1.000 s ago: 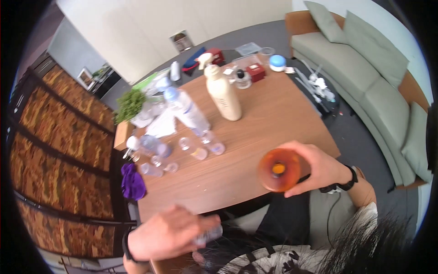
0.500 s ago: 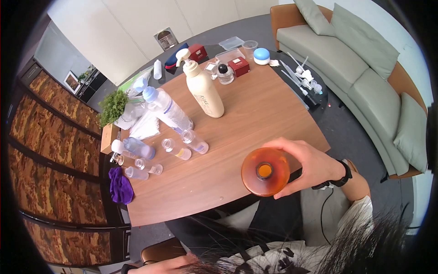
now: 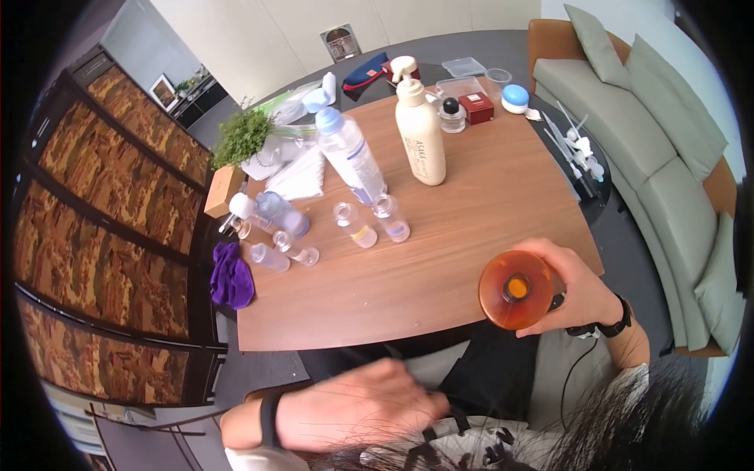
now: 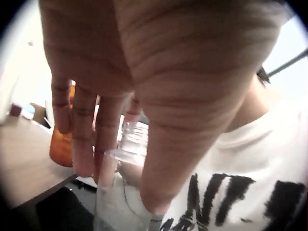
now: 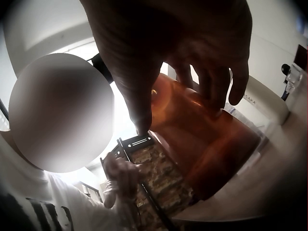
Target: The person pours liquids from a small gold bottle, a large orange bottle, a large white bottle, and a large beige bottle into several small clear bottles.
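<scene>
My right hand (image 3: 577, 286) grips an open-necked amber bottle (image 3: 499, 304) at the table's near right edge, its mouth facing the head camera. In the right wrist view the thumb and fingers lie round the amber bottle's upper part. My left hand (image 3: 361, 404) is in front of my body, blurred, below the table edge. A small clear bottle (image 4: 120, 204) with a bare threaded neck is held between its thumb and fingers in the left wrist view; in the head view the hand hides this bottle.
Two small clear bottles (image 3: 357, 228) stand mid-table, near a tall blue-capped bottle (image 3: 349, 161) and a cream pump bottle (image 3: 424, 149). More small bottles (image 3: 294, 247) and a purple cloth (image 3: 232, 276) are at the left edge. A red box (image 3: 476, 108) sits at the back.
The left hand drops to the bottom edge of the head view, then comes back up in front of the body. The right hand keeps holding the amber bottle; the head view shifts.
</scene>
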A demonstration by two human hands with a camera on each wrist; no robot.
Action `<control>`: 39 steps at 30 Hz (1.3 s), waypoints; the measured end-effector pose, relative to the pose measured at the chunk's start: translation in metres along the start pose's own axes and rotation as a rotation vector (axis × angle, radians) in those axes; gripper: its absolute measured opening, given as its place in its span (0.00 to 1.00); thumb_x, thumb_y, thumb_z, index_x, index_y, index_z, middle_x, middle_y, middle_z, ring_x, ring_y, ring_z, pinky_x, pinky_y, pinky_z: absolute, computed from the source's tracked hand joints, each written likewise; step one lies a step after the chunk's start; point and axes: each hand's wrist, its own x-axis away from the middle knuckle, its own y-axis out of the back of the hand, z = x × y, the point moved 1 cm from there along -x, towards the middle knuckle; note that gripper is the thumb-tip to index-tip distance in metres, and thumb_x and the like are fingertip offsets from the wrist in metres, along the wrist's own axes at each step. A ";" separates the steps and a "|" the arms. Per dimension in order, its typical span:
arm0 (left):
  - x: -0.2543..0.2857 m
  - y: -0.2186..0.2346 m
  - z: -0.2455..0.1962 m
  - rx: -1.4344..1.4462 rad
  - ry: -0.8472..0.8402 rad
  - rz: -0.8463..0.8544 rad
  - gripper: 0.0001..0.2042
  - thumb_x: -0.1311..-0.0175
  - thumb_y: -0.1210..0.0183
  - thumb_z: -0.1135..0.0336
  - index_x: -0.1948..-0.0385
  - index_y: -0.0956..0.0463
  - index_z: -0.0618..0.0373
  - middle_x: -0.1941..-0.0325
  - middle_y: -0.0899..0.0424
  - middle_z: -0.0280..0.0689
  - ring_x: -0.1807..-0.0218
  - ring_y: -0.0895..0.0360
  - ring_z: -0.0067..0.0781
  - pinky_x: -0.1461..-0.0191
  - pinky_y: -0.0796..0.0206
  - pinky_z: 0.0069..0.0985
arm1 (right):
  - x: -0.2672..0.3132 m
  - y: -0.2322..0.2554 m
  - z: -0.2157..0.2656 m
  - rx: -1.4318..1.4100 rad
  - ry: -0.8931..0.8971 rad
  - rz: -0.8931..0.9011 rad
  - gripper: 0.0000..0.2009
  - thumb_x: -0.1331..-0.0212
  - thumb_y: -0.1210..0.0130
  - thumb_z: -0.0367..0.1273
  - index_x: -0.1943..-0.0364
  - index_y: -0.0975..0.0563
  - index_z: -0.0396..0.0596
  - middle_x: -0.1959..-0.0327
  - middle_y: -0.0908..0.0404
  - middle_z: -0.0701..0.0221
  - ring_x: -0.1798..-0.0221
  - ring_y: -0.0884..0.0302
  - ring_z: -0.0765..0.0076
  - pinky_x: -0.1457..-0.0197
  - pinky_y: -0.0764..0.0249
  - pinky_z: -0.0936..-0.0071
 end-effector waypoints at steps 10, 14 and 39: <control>0.007 -0.057 0.095 1.097 0.180 -0.940 0.28 0.43 0.19 0.74 0.43 0.25 0.57 0.41 0.15 0.43 0.36 0.18 0.37 0.29 0.29 0.38 | -0.007 -0.005 0.021 0.093 0.038 -0.016 0.44 0.57 0.13 0.37 0.32 0.24 0.45 0.37 0.18 0.59 0.33 0.19 0.50 0.29 0.25 0.59; 0.006 -0.070 0.099 1.169 0.165 -0.958 0.27 0.40 0.23 0.78 0.40 0.25 0.60 0.39 0.17 0.41 0.34 0.20 0.34 0.25 0.31 0.36 | -0.018 -0.006 0.043 0.196 0.068 -0.021 0.43 0.55 0.15 0.37 0.31 0.24 0.46 0.37 0.19 0.59 0.34 0.19 0.50 0.30 0.25 0.58; 0.000 -0.082 0.080 0.750 0.301 -1.104 0.24 0.44 0.18 0.68 0.50 0.23 0.60 0.48 0.15 0.38 0.43 0.18 0.30 0.32 0.28 0.32 | -0.055 -0.026 0.107 0.934 0.159 0.056 0.40 0.54 0.22 0.30 0.30 0.23 0.56 0.39 0.24 0.61 0.33 0.24 0.51 0.20 0.36 0.40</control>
